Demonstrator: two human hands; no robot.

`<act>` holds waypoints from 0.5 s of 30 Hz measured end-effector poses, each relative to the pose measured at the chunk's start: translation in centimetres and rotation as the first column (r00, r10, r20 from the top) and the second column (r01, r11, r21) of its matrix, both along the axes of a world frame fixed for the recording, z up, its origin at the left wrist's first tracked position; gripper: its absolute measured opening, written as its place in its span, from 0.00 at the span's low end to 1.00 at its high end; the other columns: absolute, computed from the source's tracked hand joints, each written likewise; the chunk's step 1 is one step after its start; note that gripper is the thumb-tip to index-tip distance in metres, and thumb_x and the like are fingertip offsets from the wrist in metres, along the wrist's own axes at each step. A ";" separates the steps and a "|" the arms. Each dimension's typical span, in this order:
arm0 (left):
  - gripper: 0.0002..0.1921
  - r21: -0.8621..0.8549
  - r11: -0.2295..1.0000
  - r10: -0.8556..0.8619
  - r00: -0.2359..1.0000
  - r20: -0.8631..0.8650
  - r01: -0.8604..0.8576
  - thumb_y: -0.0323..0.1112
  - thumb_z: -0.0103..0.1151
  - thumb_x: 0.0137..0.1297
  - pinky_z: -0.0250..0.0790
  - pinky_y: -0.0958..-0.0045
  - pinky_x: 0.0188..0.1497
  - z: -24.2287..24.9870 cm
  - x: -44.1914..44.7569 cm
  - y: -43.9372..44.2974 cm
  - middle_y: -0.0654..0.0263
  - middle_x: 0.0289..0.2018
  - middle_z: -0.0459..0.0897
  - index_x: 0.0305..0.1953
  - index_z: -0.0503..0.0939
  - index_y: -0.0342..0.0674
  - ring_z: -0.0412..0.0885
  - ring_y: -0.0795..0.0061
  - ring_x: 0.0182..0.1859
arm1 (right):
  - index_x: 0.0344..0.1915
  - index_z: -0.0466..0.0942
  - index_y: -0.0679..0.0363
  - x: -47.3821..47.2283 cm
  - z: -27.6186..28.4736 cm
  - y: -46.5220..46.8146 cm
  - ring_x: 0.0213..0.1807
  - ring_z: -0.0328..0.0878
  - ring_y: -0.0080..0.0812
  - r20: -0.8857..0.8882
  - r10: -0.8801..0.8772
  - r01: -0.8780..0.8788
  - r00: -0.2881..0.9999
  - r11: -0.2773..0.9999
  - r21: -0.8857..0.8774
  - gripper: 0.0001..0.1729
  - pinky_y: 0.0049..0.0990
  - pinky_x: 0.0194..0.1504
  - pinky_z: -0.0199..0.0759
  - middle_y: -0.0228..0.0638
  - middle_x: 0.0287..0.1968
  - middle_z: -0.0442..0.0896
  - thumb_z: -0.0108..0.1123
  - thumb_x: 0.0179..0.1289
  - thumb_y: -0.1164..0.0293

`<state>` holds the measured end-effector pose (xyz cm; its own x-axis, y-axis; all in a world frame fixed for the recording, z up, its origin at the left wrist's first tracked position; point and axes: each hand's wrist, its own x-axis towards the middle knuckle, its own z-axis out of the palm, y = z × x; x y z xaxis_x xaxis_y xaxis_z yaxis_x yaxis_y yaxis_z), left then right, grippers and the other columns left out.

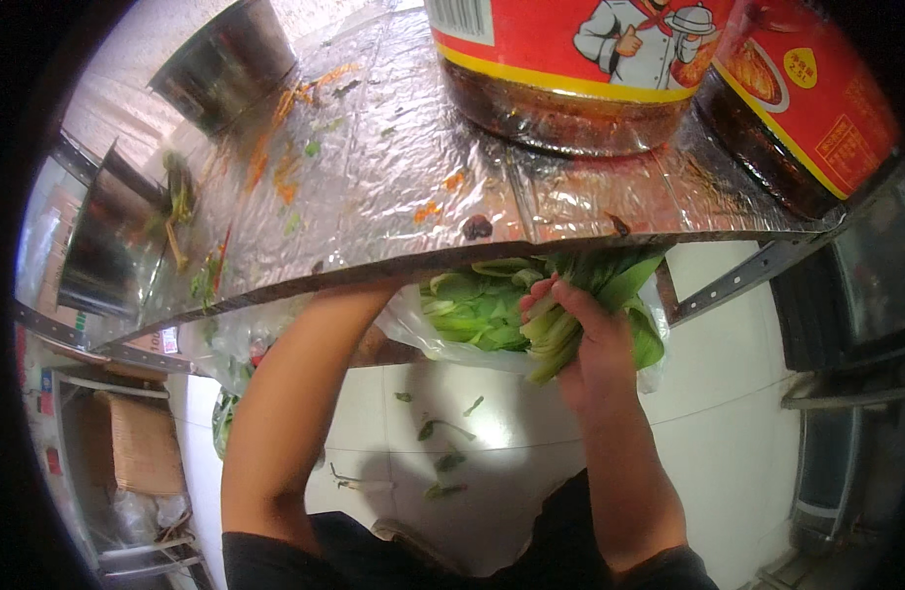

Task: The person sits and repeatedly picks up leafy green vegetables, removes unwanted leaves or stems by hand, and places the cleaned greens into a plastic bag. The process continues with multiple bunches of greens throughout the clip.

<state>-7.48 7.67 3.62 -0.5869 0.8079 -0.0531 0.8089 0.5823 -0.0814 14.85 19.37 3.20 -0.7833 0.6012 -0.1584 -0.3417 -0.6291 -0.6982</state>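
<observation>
My right hand (592, 332) is closed around a bunch of leafy greens with pale stems (552, 335), below the front edge of a foil-covered shelf. Behind and left of it, more greens (471, 317) lie in a translucent plastic bag (496, 360). My left forearm reaches under the shelf, whose edge hides the left hand. The upper leaves of the held bunch are partly hidden by the shelf too.
The foil-covered shelf (393, 169) bears large red-labelled jars (570, 110), metal containers (231, 66) and vegetable scraps. Leaf scraps (448, 462) lie on the tiled floor. A cardboard box (146, 442) stands at the lower left, dark containers (839, 310) at the right.
</observation>
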 end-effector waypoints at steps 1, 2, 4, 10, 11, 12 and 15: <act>0.22 -0.057 0.997 0.051 0.998 0.034 -0.049 0.48 0.49 0.68 0.72 0.56 0.53 1.8 1.2 -0.8 0.55 0.51 0.79 0.57 0.74 0.42 0.80 0.55 0.48 | 0.43 0.76 0.64 -0.1 0.0 0.0 0.37 0.81 0.35 -0.004 -0.010 0.010 1.000 1.000 -0.017 0.10 0.34 0.41 0.75 0.38 0.35 0.82 0.59 0.61 0.76; 0.22 -0.103 0.988 0.129 0.987 0.094 -0.119 0.48 0.50 0.68 0.73 0.56 0.52 3.5 2.2 -2.1 0.55 0.50 0.80 0.56 0.75 0.42 0.81 0.55 0.47 | 0.43 0.76 0.64 -0.2 0.0 0.0 0.37 0.81 0.35 -0.007 -0.018 0.018 1.000 0.999 -0.030 0.10 0.35 0.42 0.76 0.37 0.35 0.82 0.59 0.61 0.76; 0.22 -0.130 0.945 0.325 0.897 0.301 -0.299 0.48 0.51 0.67 0.74 0.56 0.51 6.5 4.2 -6.1 0.56 0.47 0.82 0.55 0.76 0.40 0.82 0.55 0.45 | 0.43 0.76 0.62 -0.4 0.0 -0.3 0.38 0.81 0.35 -0.015 -0.034 0.033 0.999 0.997 -0.068 0.10 0.36 0.44 0.76 0.37 0.36 0.82 0.59 0.60 0.77; 0.21 0.073 -0.005 -0.345 0.070 0.936 -0.997 0.40 0.49 0.68 0.82 0.69 0.38 2.5 9.2 -18.2 0.49 0.41 0.82 0.50 0.71 0.24 0.84 0.62 0.33 | 0.41 0.77 0.58 -1.7 -0.2 -3.7 0.45 0.78 0.36 -0.264 0.087 -0.143 0.960 0.969 -0.200 0.08 0.43 0.53 0.70 0.35 0.38 0.82 0.60 0.60 0.77; 0.21 -0.007 -0.042 -0.578 0.018 0.816 -0.999 0.38 0.50 0.67 0.82 0.65 0.42 1.1 9.8 -19.8 0.48 0.42 0.81 0.52 0.69 0.24 0.84 0.61 0.38 | 0.41 0.77 0.58 -1.9 -0.2 -4.5 0.45 0.78 0.37 -0.264 0.129 -0.191 0.956 0.955 -0.227 0.08 0.42 0.53 0.70 0.35 0.38 0.81 0.60 0.61 0.77; 0.21 -0.041 -0.110 -0.723 0.052 0.688 -0.993 0.37 0.50 0.66 0.81 0.63 0.46 -0.2 10.3 -21.1 0.47 0.43 0.80 0.53 0.69 0.24 0.83 0.59 0.41 | 0.41 0.76 0.58 -2.0 -0.3 -5.3 0.44 0.78 0.37 -0.265 0.174 -0.240 0.948 0.941 -0.239 0.08 0.42 0.53 0.69 0.35 0.37 0.81 0.60 0.61 0.76; 0.21 0.032 -0.087 -0.813 0.090 0.575 -0.996 0.33 0.48 0.64 0.77 0.57 0.55 -1.8 11.4 -23.3 0.46 0.47 0.78 0.54 0.68 0.25 0.81 0.55 0.48 | 0.40 0.75 0.59 -2.6 -0.5 -8.2 0.39 0.78 0.36 -0.125 0.318 -0.336 0.940 0.926 -0.170 0.07 0.36 0.46 0.71 0.37 0.35 0.81 0.60 0.62 0.73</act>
